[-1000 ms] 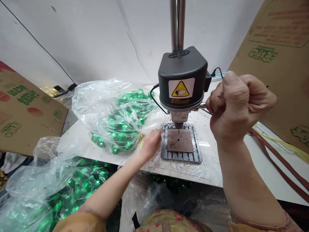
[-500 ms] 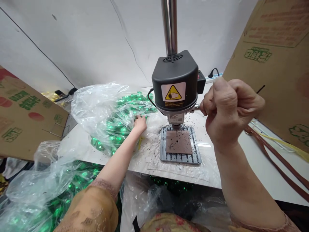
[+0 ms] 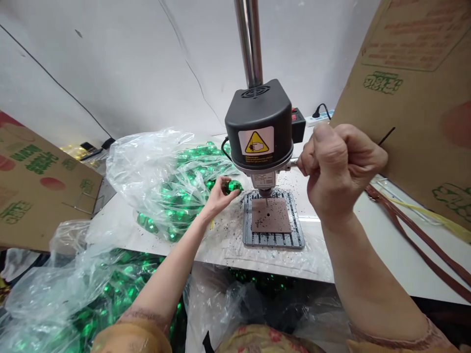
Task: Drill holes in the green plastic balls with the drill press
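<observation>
A shiny green faceted ball [image 3: 233, 186] is pinched between the thumb and fingers of my left hand [image 3: 220, 194], just left of the drill press [image 3: 258, 125]. My right hand [image 3: 336, 169] is closed around the feed handle [image 3: 293, 163] on the machine's right side. Under the chuck [image 3: 265, 192], a brown square board [image 3: 275, 223] with a small hole lies on the slotted metal base [image 3: 248, 240]. Dark shavings are scattered over board and base. To the left, a clear plastic bag [image 3: 143, 162] holds many more green balls [image 3: 187, 211].
Cardboard boxes stand at the left [image 3: 47, 181] and right [image 3: 415, 108]. A brown strap [image 3: 415, 238] lies along the table's right side. Another plastic bag of green balls [image 3: 91, 299] sits below the table edge at left. A power strip [image 3: 320, 117] is behind the press.
My left hand has come out of the bag towards the drill press, and a green ball now shows in its fingers. My right hand stays on the handle. The view has shifted slightly.
</observation>
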The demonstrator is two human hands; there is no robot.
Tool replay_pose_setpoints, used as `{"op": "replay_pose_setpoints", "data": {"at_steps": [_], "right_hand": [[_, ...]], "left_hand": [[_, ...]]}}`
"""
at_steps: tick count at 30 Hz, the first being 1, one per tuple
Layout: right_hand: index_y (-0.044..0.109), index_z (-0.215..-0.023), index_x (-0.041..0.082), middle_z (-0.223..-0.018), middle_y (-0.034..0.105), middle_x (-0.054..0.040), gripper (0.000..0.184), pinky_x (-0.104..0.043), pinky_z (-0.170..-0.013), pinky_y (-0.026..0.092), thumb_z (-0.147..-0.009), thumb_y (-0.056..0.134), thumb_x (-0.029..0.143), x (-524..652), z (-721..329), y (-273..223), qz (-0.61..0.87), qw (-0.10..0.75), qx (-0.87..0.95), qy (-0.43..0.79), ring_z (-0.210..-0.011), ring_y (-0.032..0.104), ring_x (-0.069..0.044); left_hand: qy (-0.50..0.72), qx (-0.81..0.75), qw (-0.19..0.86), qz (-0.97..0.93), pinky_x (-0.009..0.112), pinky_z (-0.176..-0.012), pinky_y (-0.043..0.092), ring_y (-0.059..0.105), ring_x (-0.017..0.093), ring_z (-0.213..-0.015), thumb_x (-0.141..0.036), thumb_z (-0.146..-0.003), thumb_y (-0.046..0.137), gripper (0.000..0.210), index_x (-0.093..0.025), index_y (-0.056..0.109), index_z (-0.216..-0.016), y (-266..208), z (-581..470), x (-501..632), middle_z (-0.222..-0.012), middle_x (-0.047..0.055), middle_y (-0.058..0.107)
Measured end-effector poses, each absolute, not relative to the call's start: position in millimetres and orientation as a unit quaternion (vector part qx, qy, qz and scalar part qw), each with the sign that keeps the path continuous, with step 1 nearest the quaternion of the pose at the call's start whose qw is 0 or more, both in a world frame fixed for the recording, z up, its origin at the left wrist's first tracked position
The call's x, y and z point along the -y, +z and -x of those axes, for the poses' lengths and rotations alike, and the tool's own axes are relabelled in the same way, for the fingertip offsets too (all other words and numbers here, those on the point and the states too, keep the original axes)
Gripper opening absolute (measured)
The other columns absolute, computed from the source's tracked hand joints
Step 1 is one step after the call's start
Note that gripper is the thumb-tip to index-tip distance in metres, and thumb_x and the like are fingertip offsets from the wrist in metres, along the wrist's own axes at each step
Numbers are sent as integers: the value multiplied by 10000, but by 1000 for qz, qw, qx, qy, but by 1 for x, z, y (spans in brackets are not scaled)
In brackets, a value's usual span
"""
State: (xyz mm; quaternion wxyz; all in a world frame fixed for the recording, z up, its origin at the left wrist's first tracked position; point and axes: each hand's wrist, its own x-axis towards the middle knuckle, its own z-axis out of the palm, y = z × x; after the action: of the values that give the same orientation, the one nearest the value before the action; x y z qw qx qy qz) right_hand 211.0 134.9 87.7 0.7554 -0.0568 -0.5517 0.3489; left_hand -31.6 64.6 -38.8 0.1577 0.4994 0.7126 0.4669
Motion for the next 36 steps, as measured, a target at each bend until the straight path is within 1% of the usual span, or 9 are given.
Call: {"op": "replay_pose_setpoints", "data": {"at_steps": [3,8,12,18,22,24,28,32,36], "right_hand": [[314,-580,209,-494,323,48,473,-285,-445,259,-946,604,280,-135,-211,88,59,754,558,341,-446,342,-49],[335,-575,207,-481,301,55,468,-294,-444,266,-934,623,293,-134,-212,89,56,754,551,354,-433,344,-59],[328,-570,185,-495,312,65,469,-260,-460,250,-937,612,256,-133,-212,90,47,755,547,358,-436,365,-33],[323,-566,185,-508,289,67,482,-261,-471,239,-938,614,282,-131,-211,90,45,756,542,365,-448,356,-26],[327,-570,189,-516,285,66,472,-260,-478,242,-944,602,278,-130,-212,90,50,752,543,371,-453,353,-27],[323,-573,192,-517,287,66,472,-260,-479,245,-946,599,281,-130,-212,89,52,750,544,372,-455,354,-30],[316,-568,197,-519,291,63,485,-264,-480,264,-948,598,302,-131,-213,89,57,747,554,363,-457,350,-32],[287,-584,205,-539,259,60,493,-268,-482,258,-949,595,330,-132,-214,87,67,748,563,346,-457,329,-34],[255,-575,197,-508,258,56,510,-286,-470,227,-945,599,273,-130,-213,81,50,759,563,322,-445,290,-41]], "left_hand": [[508,-620,294,-521,321,-864,543,669,204,-983,-498,-891,711,464,-185,594,-1212,-53,9,-56,-1062,72,702],[478,-583,352,-555,372,-991,530,653,258,-1164,-568,-908,696,571,-200,614,-1337,-69,-15,-53,-1267,103,701],[448,-603,341,-565,388,-996,536,659,276,-1179,-554,-891,720,585,-219,623,-1361,-71,-25,-53,-1329,102,689],[426,-631,262,-593,364,-881,542,667,239,-1020,-480,-827,801,532,-209,658,-1261,-70,-35,-53,-1208,95,719],[442,-649,205,-584,407,-939,526,653,254,-1036,-391,-750,875,516,-212,659,-1183,-76,-49,-54,-1128,75,715],[455,-650,205,-573,436,-981,516,655,270,-1075,-356,-752,871,482,-212,658,-1159,-80,-58,-55,-1139,77,715],[488,-631,230,-558,456,-1027,513,659,275,-1128,-312,-770,847,497,-211,629,-1205,-86,-73,-55,-1202,81,710],[509,-619,245,-545,463,-1044,514,652,282,-1159,-333,-774,848,532,-205,613,-1233,-90,-76,-54,-1241,96,693],[511,-615,253,-544,464,-1055,507,646,286,-1180,-356,-772,858,552,-209,612,-1244,-91,-74,-54,-1238,96,688]]}}
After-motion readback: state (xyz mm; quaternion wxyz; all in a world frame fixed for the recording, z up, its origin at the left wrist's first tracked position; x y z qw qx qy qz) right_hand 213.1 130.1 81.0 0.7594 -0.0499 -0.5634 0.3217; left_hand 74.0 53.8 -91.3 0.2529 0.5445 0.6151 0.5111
